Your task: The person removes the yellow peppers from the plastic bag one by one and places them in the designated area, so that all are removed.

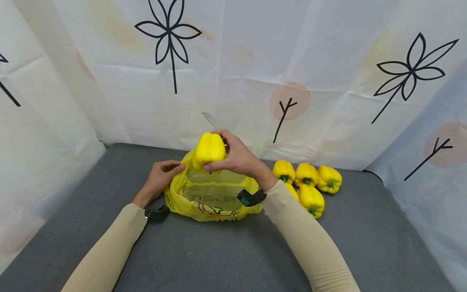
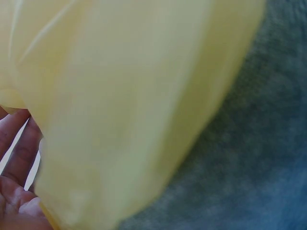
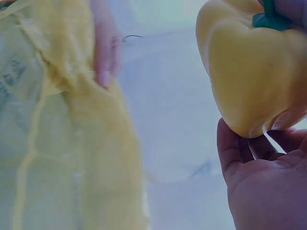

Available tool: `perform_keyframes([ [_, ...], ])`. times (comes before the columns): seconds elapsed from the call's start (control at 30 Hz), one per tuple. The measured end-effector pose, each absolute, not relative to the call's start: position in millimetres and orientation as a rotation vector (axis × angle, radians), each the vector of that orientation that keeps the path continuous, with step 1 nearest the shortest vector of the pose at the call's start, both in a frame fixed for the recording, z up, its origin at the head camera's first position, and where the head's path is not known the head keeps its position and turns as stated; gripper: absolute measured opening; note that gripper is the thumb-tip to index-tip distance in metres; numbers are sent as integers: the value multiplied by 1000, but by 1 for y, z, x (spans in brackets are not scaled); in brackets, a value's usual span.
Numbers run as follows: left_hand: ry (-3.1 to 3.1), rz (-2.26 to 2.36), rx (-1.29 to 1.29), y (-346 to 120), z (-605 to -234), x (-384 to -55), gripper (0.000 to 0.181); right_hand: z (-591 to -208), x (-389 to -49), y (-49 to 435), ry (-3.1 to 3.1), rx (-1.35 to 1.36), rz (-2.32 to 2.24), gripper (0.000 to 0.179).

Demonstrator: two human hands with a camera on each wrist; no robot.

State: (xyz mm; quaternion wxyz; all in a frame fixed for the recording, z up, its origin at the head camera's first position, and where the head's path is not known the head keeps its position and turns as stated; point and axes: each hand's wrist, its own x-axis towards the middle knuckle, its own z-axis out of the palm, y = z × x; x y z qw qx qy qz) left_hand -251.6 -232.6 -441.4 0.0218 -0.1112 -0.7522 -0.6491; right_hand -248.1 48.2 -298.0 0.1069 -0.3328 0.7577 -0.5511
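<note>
A yellow bell pepper (image 1: 209, 151) is held up in my right hand (image 1: 238, 156), above the far left part of a yellow plastic bag (image 1: 215, 215). Thumb and fingers grip its sides; in the right wrist view the pepper (image 3: 254, 72) shows a green stem. The bag's mouth gapes upward, and print shows on its inner wall. My left hand (image 1: 160, 178) pinches the bag's left rim between thumb and fingers. Bag plastic (image 2: 120, 105) fills much of the left wrist view and hides part of the left hand (image 2: 19, 163).
Several more yellow bell peppers (image 1: 310, 198) lie grouped on the grey table (image 1: 226, 259), right of the bag; my right forearm partly covers one. A white cloth (image 1: 233, 48) with plant drawings hangs behind the table and along both sides.
</note>
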Motion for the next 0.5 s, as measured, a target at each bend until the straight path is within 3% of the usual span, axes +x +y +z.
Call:
perform_keyframes([
  [0.5,-2356,-1995,-337,-233,-441,-251,41,-260,-244,70,2195,-1051,-1765,82],
])
